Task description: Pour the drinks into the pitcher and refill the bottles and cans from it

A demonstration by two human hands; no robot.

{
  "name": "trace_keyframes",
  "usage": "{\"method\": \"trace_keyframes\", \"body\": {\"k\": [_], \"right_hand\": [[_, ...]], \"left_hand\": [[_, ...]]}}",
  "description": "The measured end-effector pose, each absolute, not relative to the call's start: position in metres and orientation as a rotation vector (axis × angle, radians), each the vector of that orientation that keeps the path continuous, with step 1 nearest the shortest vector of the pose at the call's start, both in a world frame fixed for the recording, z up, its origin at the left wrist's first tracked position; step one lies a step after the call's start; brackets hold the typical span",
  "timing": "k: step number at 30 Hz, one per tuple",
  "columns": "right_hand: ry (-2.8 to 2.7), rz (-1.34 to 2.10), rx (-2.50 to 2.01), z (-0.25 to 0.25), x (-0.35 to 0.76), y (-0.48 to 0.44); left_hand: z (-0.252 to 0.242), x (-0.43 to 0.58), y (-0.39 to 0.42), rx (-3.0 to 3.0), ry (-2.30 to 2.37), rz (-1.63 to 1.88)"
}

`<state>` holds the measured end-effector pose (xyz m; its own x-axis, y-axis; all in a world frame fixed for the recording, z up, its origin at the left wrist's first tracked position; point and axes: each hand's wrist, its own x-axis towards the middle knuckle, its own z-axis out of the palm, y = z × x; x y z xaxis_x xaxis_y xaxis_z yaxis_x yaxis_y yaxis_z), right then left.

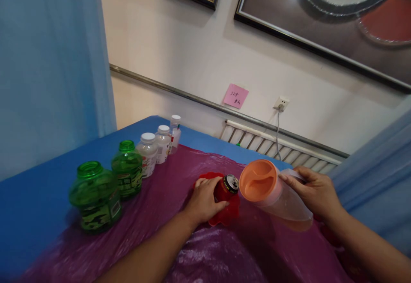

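Note:
My left hand (205,199) is wrapped round a red drink can (227,187) with an opened silver top, which stands on a red scalloped dish (229,214). My right hand (313,189) grips the handle of a clear plastic pitcher (282,204) with an orange lid (258,180). The pitcher is tilted on its side, lid toward the can and almost touching it. Both sit over a purple plastic sheet (167,189) on a blue-covered table (38,189).
Along the left stand two green plastic jars (96,197) (127,169) and three white-capped bottles (148,154) (163,144) (175,133). A wall with a metal rail, a pink note (236,96), a socket and a radiator lies behind. Blue curtains hang at both sides.

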<state>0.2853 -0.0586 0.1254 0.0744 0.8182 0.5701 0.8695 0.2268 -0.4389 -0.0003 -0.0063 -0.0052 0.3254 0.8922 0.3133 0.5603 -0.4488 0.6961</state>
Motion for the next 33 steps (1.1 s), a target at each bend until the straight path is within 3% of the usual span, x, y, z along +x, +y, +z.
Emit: {"method": "trace_keyframes", "body": {"k": [33], "right_hand": [[-1.779, -0.132, -1.592, 0.1290, 0.2852, -0.0594]], "left_hand": [[-0.0081, -0.0005, -0.0062, 2.142, 1.267, 0.961]]}}
